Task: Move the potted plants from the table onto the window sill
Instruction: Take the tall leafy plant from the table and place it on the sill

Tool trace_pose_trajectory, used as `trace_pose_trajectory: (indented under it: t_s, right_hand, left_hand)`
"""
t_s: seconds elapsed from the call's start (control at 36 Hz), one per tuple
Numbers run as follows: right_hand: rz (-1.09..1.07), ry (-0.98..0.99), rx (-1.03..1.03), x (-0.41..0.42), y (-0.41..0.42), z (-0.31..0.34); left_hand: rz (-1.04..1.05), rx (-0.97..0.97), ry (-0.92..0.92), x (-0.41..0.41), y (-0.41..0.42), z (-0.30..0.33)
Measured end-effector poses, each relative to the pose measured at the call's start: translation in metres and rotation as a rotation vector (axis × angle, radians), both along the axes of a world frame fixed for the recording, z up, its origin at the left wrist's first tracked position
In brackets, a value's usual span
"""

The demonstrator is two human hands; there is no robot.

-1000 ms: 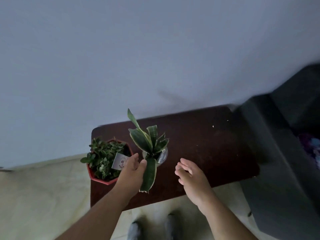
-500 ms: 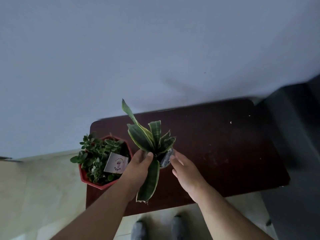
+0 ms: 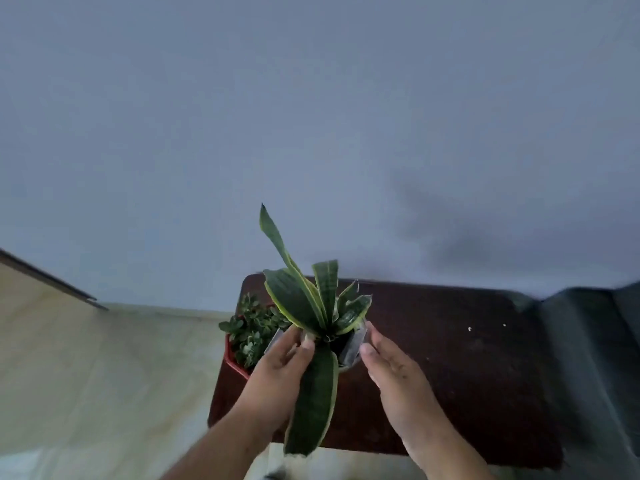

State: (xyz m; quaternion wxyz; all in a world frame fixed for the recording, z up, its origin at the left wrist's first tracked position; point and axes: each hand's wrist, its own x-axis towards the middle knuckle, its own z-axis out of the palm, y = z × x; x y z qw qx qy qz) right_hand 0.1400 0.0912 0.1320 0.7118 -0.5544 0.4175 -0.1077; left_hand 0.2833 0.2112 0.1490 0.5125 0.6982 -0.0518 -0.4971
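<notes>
Hands both cupping snake plant pot (image 3: 351, 348): left grip (image 3: 280, 367) and right grip (image 3: 391, 370) wrapped round sides, so we kept it upright over surface (image 3: 450, 358).

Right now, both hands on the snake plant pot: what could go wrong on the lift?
1. The long leaf droops between the left hand and right hand; it may get creased or snag.
2. The red-potted succulent sits close beside the left hand at the table corner; a bump could tip it off.
3. The snake plant pot is held only at its sides, so it might slip.
</notes>
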Motion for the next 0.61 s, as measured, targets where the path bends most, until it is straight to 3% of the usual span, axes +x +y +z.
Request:
trace_pose_trajectory:
  t_s: [0.31, 0.61]
  right_hand:
    - [0.340, -0.161, -0.142, 0.075, 0.076, 0.145]
    - [0.786, -0.139, -0.221, 0.136, 0.207, 0.174]
  left_hand:
    - [0.474, -0.191, -0.198, 0.006, 0.119, 0.125]
    - [0.863, -0.186, -0.306, 0.012, 0.267, 0.164]
